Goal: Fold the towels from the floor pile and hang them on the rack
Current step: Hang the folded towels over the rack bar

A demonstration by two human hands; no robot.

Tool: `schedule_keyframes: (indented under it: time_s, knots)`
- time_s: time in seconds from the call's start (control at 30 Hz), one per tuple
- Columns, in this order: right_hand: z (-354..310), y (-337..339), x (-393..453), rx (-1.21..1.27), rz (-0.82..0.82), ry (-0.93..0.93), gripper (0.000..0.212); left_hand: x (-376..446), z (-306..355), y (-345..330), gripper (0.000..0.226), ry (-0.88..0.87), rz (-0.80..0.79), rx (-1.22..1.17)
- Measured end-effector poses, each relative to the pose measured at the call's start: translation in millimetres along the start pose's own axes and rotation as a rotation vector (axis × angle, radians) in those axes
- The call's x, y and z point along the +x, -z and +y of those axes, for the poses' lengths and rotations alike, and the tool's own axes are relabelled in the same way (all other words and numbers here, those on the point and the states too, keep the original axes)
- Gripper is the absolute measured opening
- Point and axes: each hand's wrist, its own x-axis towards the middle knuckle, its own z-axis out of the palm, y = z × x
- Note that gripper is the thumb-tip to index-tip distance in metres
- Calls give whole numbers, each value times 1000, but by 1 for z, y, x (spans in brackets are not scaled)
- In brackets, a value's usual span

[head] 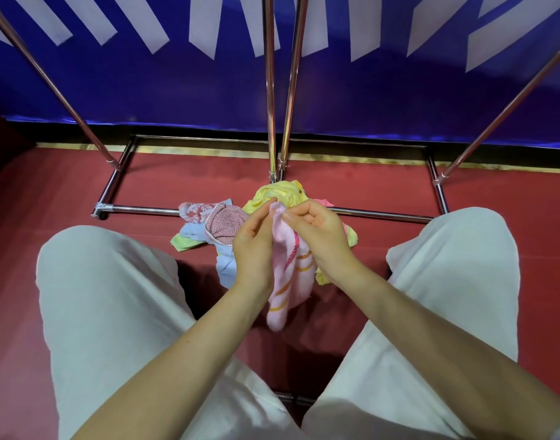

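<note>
Left hand (254, 239) and right hand (320, 233) pinch a pink towel (291, 281) above the floor pile (208, 223).

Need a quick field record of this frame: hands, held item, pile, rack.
left hand: pinches top edge of pink towel
right hand: pinches same edge, beside the left
pink towel: striped, hangs between the hands, unfolded
pile: several towels on red floor, yellow towel at back
rack: chrome bars, no towel visible on them
</note>
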Motion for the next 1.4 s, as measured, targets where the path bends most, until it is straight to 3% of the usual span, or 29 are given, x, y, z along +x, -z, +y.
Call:
schedule_keyframes:
  time_s: [0.23, 0.4, 0.63, 0.8, 0.97, 1.1, 1.23, 1.4]
  knots:
    - [-1, 3, 1, -33, 143, 92, 11, -3, -7, -4, 23, 99, -100, -21]
    - [-1, 7, 4, -113, 141, 131, 15, -7, -3, -10, 29, 161, -127, -43]
    - [0, 6, 5, -92, 148, 139, 15, -3, -3, -9, 40, 13, -154, 4]
    - [2, 6, 3, -64, 105, 91, 15, 2, -5, -4, 19, 8, -152, 33]
    - [2, 6, 1, -40, 57, 77, 14, 5, 0, 0, 19, 34, -192, 39]
    - [4, 8, 2, 3, 41, 71, 16, 11, -2, 4, 31, 71, -288, 38]
    - [7, 10, 3, 11, -8, 61, 14, 7, 2, 4, 30, 122, -273, -2]
    - [6, 15, 8, -162, -103, 65, 17, 15, 15, 14, 18, -52, -253, 172]
